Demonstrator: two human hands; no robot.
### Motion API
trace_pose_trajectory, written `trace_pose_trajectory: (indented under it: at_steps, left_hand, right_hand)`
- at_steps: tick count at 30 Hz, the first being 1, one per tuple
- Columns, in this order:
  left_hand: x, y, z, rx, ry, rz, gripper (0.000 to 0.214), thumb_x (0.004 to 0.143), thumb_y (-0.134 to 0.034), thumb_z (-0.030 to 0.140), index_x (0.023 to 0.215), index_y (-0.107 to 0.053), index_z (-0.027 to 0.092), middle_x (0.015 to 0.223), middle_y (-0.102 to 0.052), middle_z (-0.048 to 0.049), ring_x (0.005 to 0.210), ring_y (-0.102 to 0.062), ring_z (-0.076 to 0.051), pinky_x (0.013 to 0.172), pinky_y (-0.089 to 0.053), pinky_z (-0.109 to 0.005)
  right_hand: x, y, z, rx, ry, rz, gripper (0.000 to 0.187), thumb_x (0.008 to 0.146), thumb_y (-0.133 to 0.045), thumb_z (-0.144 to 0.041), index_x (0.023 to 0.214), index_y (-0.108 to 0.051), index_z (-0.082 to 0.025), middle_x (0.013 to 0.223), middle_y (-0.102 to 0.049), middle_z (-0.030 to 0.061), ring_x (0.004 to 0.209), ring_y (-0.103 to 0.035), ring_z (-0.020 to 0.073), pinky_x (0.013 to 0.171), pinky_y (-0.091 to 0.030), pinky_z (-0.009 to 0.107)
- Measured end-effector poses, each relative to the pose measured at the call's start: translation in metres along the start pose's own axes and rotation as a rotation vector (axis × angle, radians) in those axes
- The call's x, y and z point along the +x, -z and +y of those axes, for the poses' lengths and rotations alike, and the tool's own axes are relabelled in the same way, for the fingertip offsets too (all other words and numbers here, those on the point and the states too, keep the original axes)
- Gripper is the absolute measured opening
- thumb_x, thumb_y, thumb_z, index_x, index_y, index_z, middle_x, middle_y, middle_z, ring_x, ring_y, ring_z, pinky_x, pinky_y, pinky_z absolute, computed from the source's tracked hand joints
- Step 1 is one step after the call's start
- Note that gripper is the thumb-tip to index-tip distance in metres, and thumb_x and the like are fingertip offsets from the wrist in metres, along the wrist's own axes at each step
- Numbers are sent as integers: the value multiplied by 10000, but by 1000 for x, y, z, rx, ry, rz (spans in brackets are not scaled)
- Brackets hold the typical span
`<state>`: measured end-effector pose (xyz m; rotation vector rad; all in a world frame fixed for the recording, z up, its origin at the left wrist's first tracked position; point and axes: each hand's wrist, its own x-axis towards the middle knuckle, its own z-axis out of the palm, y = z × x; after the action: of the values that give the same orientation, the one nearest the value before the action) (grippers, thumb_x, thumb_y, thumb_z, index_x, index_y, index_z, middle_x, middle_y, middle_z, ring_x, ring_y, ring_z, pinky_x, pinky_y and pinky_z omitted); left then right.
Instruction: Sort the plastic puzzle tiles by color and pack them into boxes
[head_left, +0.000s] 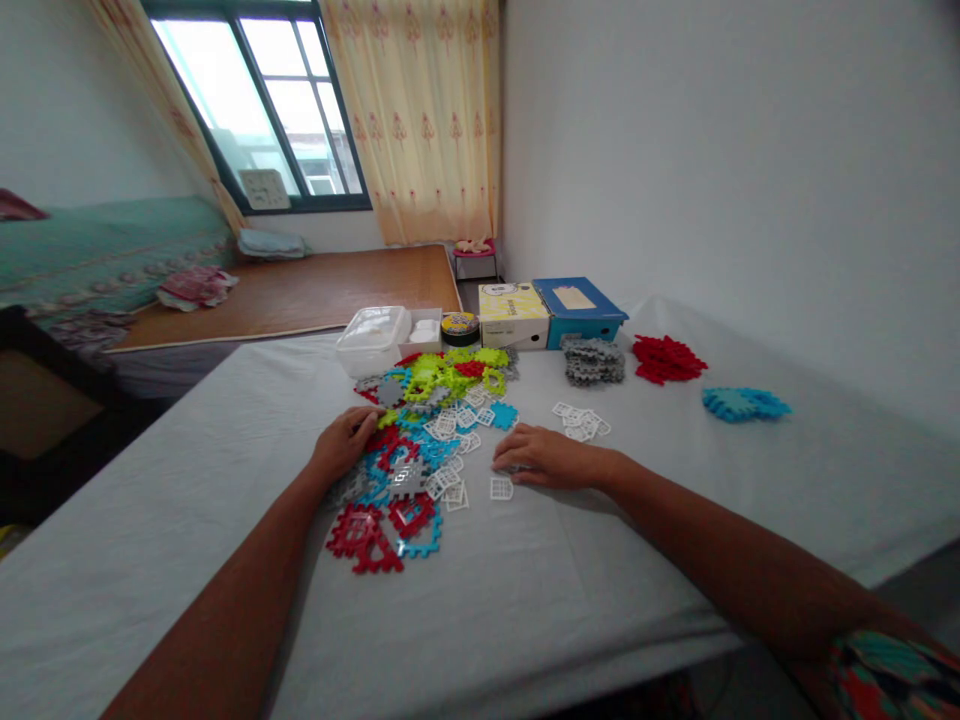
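A mixed heap of flat plastic puzzle tiles (pixel 420 440) in red, blue, green, grey and white lies on the white-covered table (pixel 525 600). My left hand (pixel 343 442) rests on the heap's left edge, fingers curled over some tiles. My right hand (pixel 536 458) lies on the cloth to the right of the heap, fingers bent down beside a single white tile (pixel 500 488). Sorted piles sit further right: white tiles (pixel 581 422), a grey stack (pixel 594 361), red tiles (pixel 666 359) and blue tiles (pixel 742 404).
At the table's far edge stand a clear plastic container (pixel 373 339), a round tin (pixel 460 328), a yellow-white box (pixel 513 315) and a blue box (pixel 577 310). A wall runs along the right. Beyond are a wooden platform bed (pixel 300 290) and a curtained window (pixel 285 100).
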<state>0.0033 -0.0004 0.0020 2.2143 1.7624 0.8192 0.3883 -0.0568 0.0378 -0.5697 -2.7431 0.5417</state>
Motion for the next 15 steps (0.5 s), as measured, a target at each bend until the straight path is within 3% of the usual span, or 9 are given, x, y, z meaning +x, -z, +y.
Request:
trace_pose_trajectory:
  at_steps: [9, 15]
  left_hand:
    - [0, -1, -2, -12, 4, -7, 532, 884, -322, 536, 1065, -679, 187, 1123, -680, -78, 1067, -614, -228, 992, -444, -357]
    - [0, -1, -3, -7, -4, -7, 531, 886, -331, 540, 1075, -676, 184, 1139, -671, -80, 1075, -609, -224, 985, -446, -342]
  right_hand:
    - [-4, 2, 2, 3, -164, 17, 277, 842, -655, -260, 1112, -653, -198, 1085, -603, 99, 1037, -555, 207, 900, -449, 333]
    - [-2, 2, 0, 25, -231, 37, 215, 775, -727, -235, 980, -683, -185, 975, -599, 59, 850, -588, 161, 766, -460, 263]
